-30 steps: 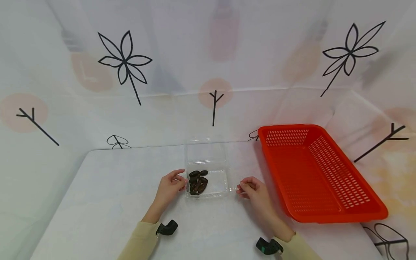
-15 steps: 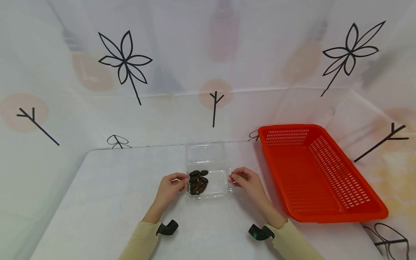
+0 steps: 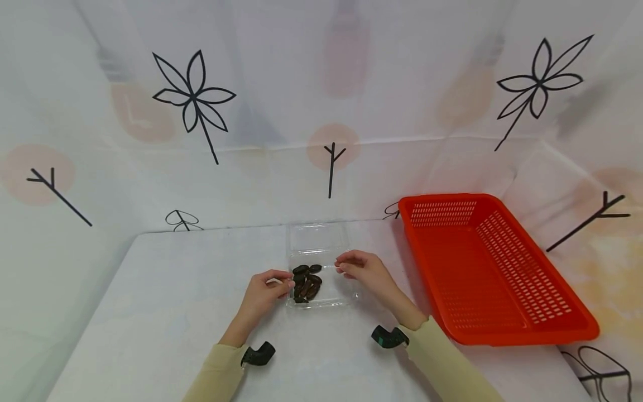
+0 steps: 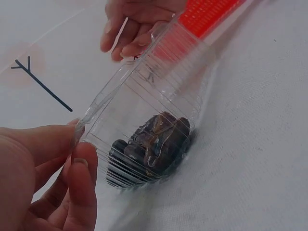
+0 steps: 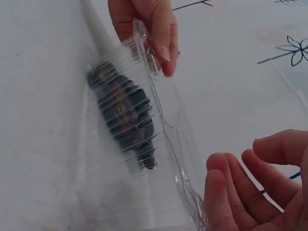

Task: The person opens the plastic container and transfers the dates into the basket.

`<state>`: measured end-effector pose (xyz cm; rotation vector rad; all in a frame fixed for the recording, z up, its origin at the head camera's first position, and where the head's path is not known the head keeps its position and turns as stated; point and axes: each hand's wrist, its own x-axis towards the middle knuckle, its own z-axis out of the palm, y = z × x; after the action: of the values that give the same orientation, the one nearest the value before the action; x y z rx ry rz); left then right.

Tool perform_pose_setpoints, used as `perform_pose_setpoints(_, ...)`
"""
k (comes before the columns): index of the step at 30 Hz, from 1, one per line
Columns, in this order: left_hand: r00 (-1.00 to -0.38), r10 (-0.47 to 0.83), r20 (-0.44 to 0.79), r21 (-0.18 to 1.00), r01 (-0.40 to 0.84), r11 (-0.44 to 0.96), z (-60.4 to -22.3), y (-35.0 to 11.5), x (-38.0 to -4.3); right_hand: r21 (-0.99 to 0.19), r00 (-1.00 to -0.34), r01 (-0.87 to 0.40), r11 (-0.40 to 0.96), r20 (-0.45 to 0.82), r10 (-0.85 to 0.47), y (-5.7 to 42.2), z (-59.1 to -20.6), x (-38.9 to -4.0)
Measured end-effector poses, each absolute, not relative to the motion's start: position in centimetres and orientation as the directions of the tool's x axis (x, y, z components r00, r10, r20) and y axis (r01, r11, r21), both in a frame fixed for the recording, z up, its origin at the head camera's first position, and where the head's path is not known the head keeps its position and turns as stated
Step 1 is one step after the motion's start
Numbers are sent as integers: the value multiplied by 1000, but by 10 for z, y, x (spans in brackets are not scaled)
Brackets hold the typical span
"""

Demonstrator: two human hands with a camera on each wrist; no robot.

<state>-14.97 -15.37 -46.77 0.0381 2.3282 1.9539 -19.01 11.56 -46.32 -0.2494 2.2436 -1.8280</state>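
Note:
A clear plastic clamshell box (image 3: 331, 287) lies on the table, its lid (image 3: 317, 237) folded back towards the wall. Several dark brown dates (image 3: 307, 286) are bunched in its left half. My left hand (image 3: 262, 291) pinches the left rim between thumb and fingers, which the left wrist view shows close up. Over the box's right half, my right hand (image 3: 369, 272) hovers with loosely bent fingers. In the right wrist view its thumb stands apart from the fingers (image 5: 220, 192), with nothing between them, next to the box's rim (image 5: 182, 178).
A large red plastic basket (image 3: 482, 279) with slotted sides stands at the right of the table. White cloth (image 3: 176, 296) covers the table. Behind it rises a white patterned curtain (image 3: 271, 184). Dark wrist cameras (image 3: 258, 354) sit at both cuffs.
My right hand has moved left and away from me, from beside the box's right edge to over its right half. The left hand stays at the left rim.

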Motion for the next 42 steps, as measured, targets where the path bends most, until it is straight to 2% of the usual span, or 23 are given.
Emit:
perform_pose_setpoints(8,-993,31,-113,979,-106,176,-500,-157,-160,-950,-912,-29,311,-103,-397,100,-457,-205)
perform_pose_setpoints(22,-989,40,-140,971,-130,200,-501,-158,-161,-907,-875,-92,410,-123,-469,78,-449,-228)
perform_pose_setpoints(33,-987,72,-147,964,-126,232,-462,-153,-149,-928,-804,-90,361,-146,-576,67,-455,-250)
perform_pose_setpoints(42,-986,76,-145,971,-127,202,-463,-152,-149,-957,-753,-68,282,-136,-643,65,-467,-257)
